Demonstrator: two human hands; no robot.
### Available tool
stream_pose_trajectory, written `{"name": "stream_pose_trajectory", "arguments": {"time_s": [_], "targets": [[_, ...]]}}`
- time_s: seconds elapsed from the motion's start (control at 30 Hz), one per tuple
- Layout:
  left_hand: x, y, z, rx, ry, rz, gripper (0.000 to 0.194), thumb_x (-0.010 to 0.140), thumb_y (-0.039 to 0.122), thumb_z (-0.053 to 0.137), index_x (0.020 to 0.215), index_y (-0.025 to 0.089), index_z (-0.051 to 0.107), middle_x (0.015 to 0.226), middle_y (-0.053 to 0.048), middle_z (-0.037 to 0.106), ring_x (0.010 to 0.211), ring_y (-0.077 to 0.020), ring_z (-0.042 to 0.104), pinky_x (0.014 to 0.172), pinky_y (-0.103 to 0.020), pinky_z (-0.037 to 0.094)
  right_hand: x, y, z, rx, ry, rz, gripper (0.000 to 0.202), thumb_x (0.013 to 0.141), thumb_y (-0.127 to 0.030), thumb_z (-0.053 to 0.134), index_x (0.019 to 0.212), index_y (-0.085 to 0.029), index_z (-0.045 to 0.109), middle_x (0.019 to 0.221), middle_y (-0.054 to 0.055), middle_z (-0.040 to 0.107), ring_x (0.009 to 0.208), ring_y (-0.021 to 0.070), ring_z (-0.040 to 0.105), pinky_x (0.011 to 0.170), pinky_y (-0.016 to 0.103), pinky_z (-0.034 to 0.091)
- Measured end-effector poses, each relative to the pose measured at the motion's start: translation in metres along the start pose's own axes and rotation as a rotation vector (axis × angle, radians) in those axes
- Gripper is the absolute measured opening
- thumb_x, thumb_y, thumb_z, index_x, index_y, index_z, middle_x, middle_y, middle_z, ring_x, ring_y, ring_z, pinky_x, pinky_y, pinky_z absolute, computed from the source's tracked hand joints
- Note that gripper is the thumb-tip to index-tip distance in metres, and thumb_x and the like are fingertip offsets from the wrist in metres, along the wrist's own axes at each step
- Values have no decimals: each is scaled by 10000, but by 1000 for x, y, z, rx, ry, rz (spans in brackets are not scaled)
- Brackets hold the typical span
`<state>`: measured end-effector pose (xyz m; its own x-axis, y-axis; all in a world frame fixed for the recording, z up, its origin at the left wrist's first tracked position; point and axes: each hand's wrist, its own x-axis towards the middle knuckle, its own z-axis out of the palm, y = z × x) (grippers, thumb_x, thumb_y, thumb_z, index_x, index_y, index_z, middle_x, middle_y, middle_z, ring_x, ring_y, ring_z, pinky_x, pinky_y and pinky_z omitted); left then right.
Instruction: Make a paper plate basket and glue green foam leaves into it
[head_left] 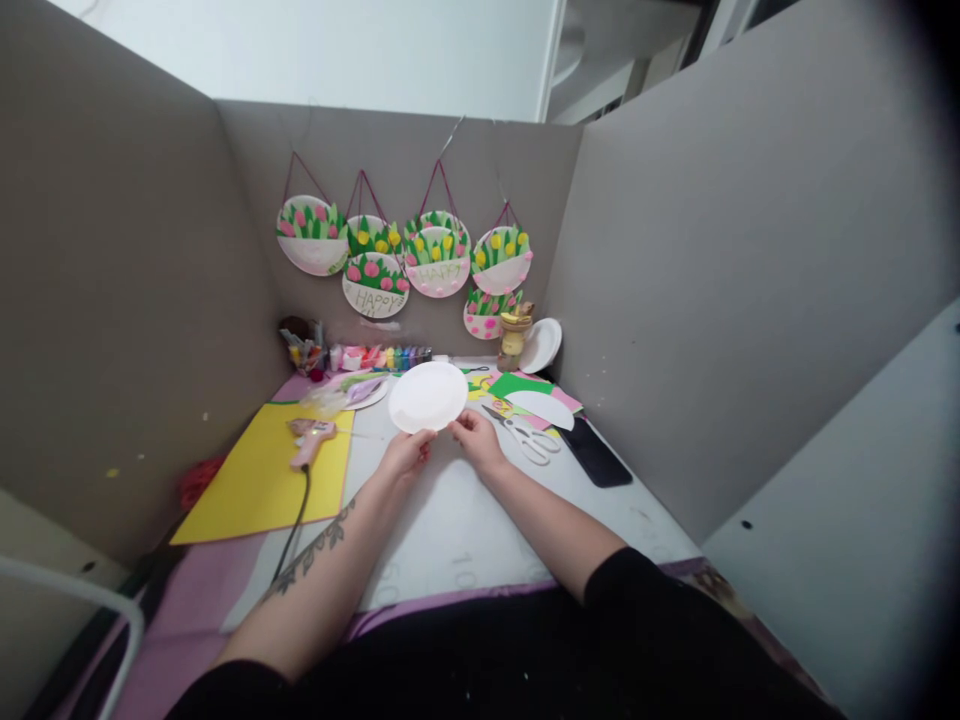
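Observation:
A round white paper plate (427,396) is held up above the table, tilted so that its face shows. My left hand (408,453) pinches its lower rim with thumb and fingers. Close beside it, my right hand (477,440) grips the same rim a little to the right. White-handled scissors (529,437) lie on the table just right of my right hand. Near them is a cut half of a white paper plate (541,408). Left of my hands, a pink glue gun (310,441) rests on yellow sheets (255,480), its cord running toward me.
Several paper-plate flower baskets (442,262) hang on the grey back panel. Along its foot stand paint bottles (390,357), a cup of pens (304,350), a jar (512,345) and white plates (543,346). Green paper (517,384) and a black phone (598,452) lie at right. Grey panels flank both sides.

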<state>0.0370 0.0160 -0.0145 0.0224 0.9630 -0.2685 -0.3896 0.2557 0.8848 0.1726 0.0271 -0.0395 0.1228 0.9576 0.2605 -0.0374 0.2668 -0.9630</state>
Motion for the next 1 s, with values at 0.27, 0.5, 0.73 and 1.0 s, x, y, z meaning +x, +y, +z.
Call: {"name": "stream_pose_trajectory", "arguments": {"time_s": [0.27,0.5,0.73,1.0], "targets": [[0,-1,-3,13,41,-25,199,557,79,699,686,140,561,468,63,477,402,-43,387,392,-165,289,6,4,-6,-44,53,-15,276,736,-453,556,663,-189,521,569,-26,529,509,116,451,505,245,361],[3,-5,-4,-32,-8,-2,222,553,83,709,720,133,572,472,64,480,412,-40,392,394,-155,297,2,6,1,-106,-52,-41,245,709,-427,595,693,-186,555,566,-32,528,535,124,462,529,246,375],[3,-2,-5,0,28,2,233,539,103,734,673,142,548,475,63,473,420,-44,400,397,-163,290,17,-9,-34,-184,165,-57,262,698,-447,570,725,-187,573,641,3,587,559,145,511,556,274,429],[6,-2,-7,17,56,46,212,555,126,719,674,149,546,466,58,469,413,-53,388,409,-182,284,20,-39,-169,-1214,310,248,433,689,-472,634,981,-153,601,1045,169,627,1008,306,571,822,382,438]]}}
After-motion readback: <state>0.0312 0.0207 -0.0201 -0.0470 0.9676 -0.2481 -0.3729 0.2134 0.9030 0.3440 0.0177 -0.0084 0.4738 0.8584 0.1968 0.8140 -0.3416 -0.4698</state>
